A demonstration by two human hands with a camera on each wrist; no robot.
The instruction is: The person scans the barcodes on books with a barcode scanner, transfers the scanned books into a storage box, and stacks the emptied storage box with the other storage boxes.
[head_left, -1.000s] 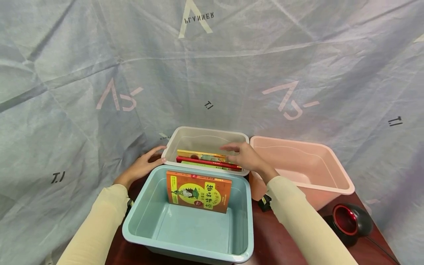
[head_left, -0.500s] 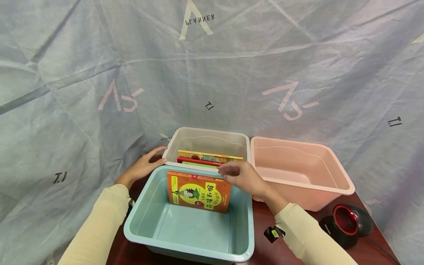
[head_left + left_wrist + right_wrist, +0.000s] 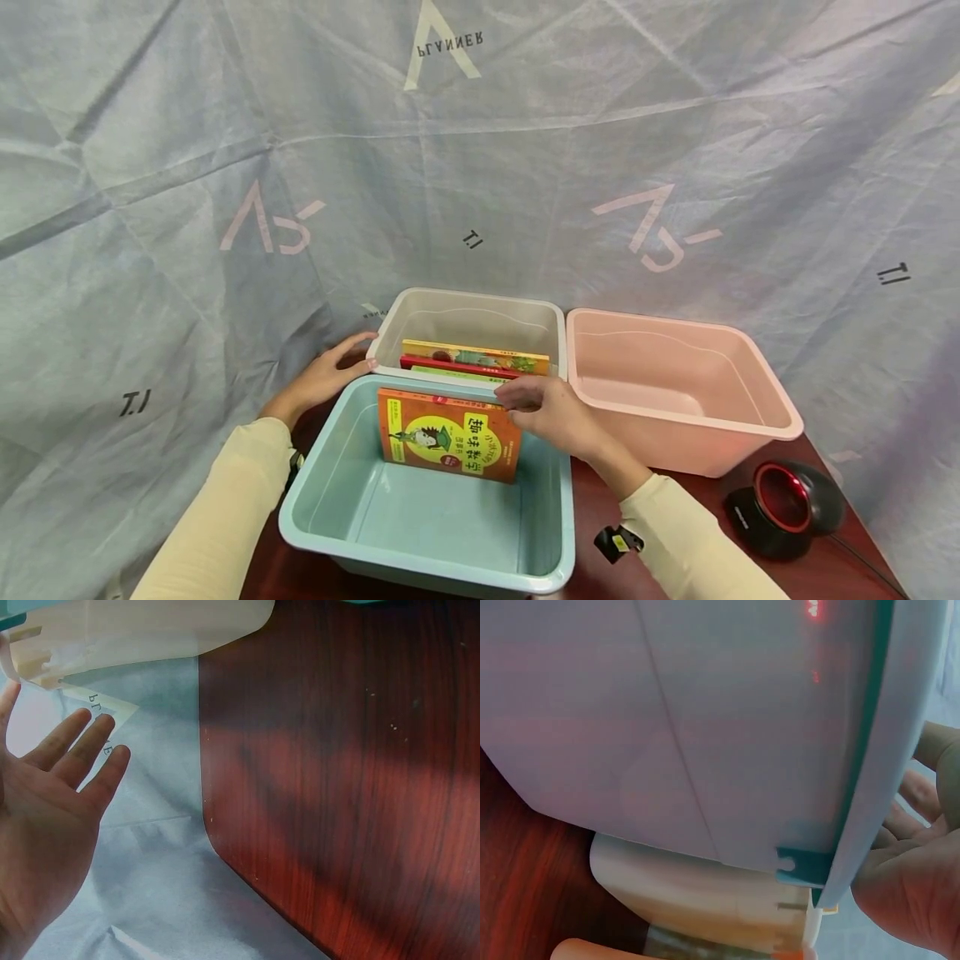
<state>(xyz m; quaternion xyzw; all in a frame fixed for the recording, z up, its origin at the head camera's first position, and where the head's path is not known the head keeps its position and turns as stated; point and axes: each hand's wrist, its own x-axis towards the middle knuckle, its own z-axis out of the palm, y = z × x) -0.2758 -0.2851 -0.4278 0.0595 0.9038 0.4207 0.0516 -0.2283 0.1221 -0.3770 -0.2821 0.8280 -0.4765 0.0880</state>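
Note:
An orange children's book [image 3: 450, 437] with Chinese lettering stands upright against the far wall inside the light blue bin [image 3: 307, 492]. Over the right end of its top edge is my right hand [image 3: 558, 417], fingers bent; whether they pinch the book is hidden. The right wrist view catches that hand [image 3: 907, 877] beyond the blue bin's rim. My left hand [image 3: 318, 383] touches the left end of the grey bin [image 3: 480, 312] with fingers extended; its fingers [image 3: 105, 776] look spread in the left wrist view. Inside the grey bin stand a yellow book [image 3: 528, 362] and a red-edged book [image 3: 450, 365].
A pink bin [image 3: 675, 429] stands right of the grey one. A black device with a red-lit ring [image 3: 783, 500] sits at the right of the dark red wooden table [image 3: 600, 508], its cable trailing right. Grey printed sheeting [image 3: 480, 167] hangs behind.
My right hand has come out of the grey bin, toward me, to the orange book's top edge, and has barely moved since half a second ago. The left hand stays put.

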